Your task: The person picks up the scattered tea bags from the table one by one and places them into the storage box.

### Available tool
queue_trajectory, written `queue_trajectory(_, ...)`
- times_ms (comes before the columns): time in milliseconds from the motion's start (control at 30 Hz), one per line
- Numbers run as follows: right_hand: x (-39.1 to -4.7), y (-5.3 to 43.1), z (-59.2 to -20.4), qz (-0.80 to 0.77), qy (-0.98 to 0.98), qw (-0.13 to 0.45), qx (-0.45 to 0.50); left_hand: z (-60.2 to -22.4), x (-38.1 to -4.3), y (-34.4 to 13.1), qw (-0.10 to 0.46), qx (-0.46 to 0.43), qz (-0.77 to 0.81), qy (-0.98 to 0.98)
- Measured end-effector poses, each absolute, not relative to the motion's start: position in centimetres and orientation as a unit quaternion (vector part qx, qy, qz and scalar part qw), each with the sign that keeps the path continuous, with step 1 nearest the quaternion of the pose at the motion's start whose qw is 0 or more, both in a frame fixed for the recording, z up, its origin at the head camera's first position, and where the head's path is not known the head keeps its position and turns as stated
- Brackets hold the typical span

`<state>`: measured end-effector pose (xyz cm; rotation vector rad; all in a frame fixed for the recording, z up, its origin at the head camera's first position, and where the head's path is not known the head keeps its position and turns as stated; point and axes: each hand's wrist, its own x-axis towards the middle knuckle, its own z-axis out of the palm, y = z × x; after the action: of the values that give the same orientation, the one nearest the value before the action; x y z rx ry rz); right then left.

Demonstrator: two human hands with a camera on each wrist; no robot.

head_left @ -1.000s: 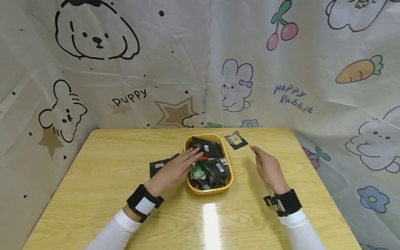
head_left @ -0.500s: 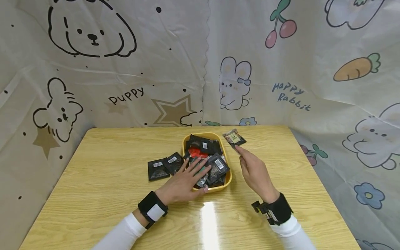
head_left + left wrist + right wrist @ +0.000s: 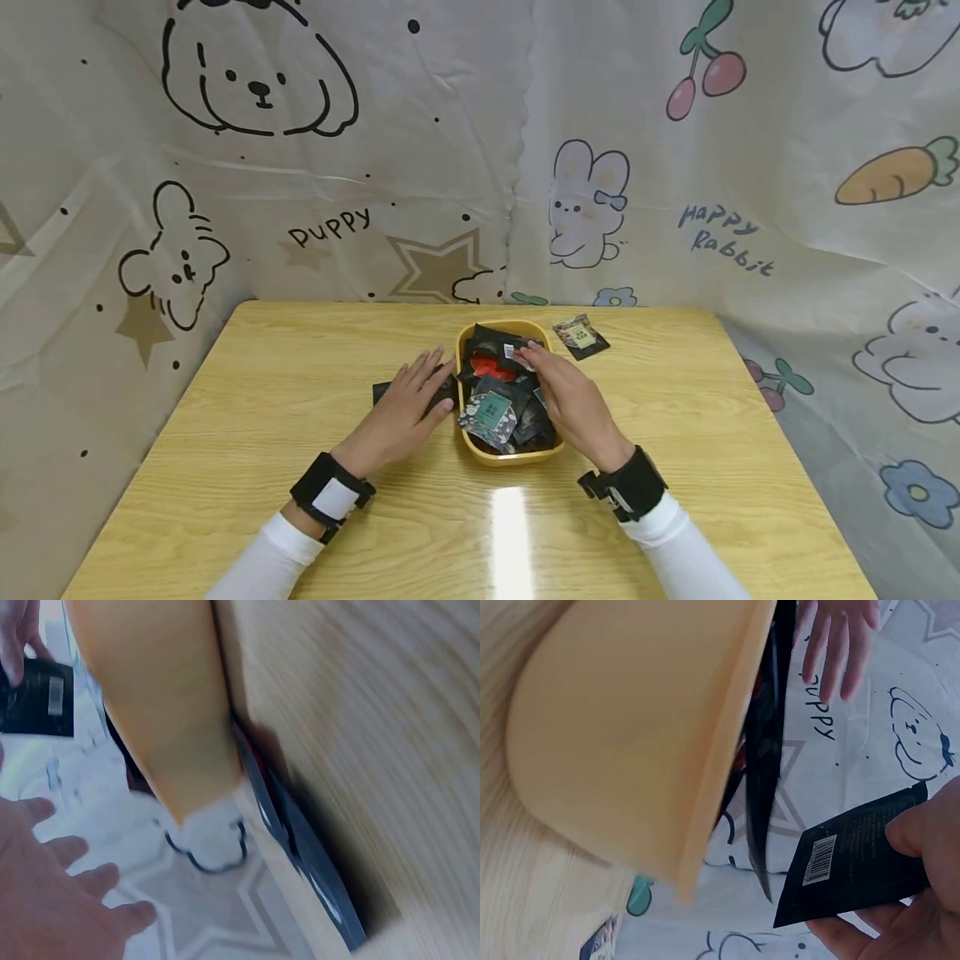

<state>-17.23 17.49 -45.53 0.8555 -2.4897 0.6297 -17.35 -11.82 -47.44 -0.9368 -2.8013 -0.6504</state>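
Note:
A yellow plastic basket (image 3: 517, 458) holds several small black packets, one with a green label (image 3: 491, 410) lying face up on top. My right hand (image 3: 577, 404) is above the basket's right side. In the right wrist view it pinches a black packet with a barcode (image 3: 847, 859) between thumb and fingers. To the left of the basket, my left hand (image 3: 393, 421) hovers over black packets (image 3: 447, 392) on the table, its fingers spread and holding nothing. It partly hides those packets in the head view; the left wrist view shows them from the side.
One packet (image 3: 581, 336) with a printed front lies on the wooden table (image 3: 300, 517) behind and right of the basket. A white cloth with cartoon drawings (image 3: 435, 100) hangs behind the table and along its sides.
My right hand has come left from beside the lone packet to over the basket. My left hand has left the basket for the packets on the left. The green-labelled packet now shows on top.

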Motion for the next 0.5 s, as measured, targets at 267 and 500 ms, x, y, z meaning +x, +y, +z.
queue_trajectory(267, -17.4, 18.2, -46.0, 0.235, -0.929, 0.085, 0.273, -49.4, -18.9, -14.6, -0.017, -0.257, -0.187, -0.948)
queue_trajectory(500, -17.4, 19.8, -45.3, 0.250, -0.934, 0.099, 0.237, -51.1, -19.9, -16.2, -0.066, -0.232, -0.168, -0.956)
